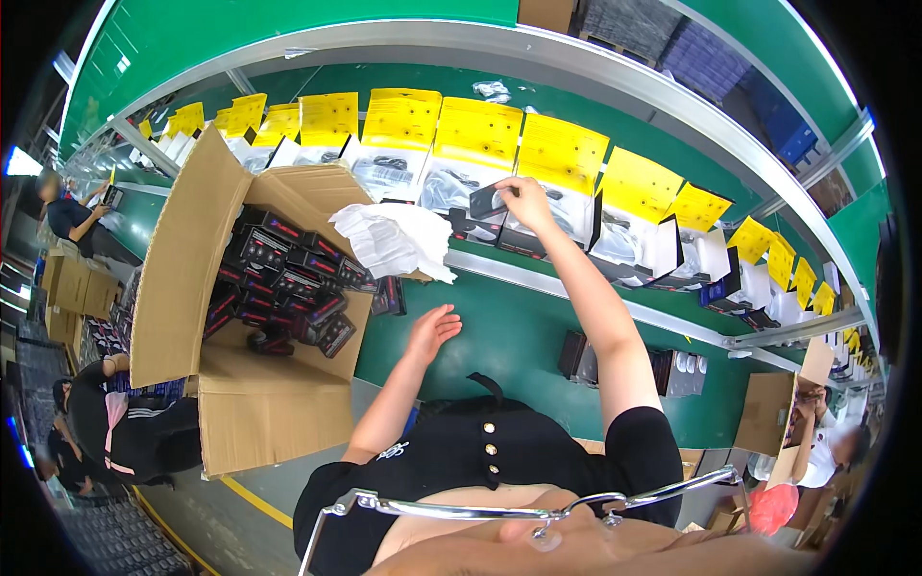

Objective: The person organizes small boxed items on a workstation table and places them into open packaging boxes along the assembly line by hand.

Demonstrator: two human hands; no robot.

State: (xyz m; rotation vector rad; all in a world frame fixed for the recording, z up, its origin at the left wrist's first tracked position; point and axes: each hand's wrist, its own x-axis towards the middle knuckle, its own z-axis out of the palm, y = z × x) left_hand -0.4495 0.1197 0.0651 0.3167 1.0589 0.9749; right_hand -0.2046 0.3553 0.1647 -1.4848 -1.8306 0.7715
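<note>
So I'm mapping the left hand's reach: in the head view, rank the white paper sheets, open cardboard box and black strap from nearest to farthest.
From the left hand:
1. Black strap, just below-right, by the torso.
2. White paper sheets, above, on the box flap.
3. Open cardboard box, its stacked interior farther left.

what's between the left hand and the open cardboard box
In the head view, only bare green table separates the left hand from the cardboard box.

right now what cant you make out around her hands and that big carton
Head view only:
- Small black box: the right hand covers its far end.
- Cardboard carton: its flaps hide the lower layers of black boxes.
- Dark items on the green table: partly behind the right forearm.
- Left hand: palm side unseen.
</note>
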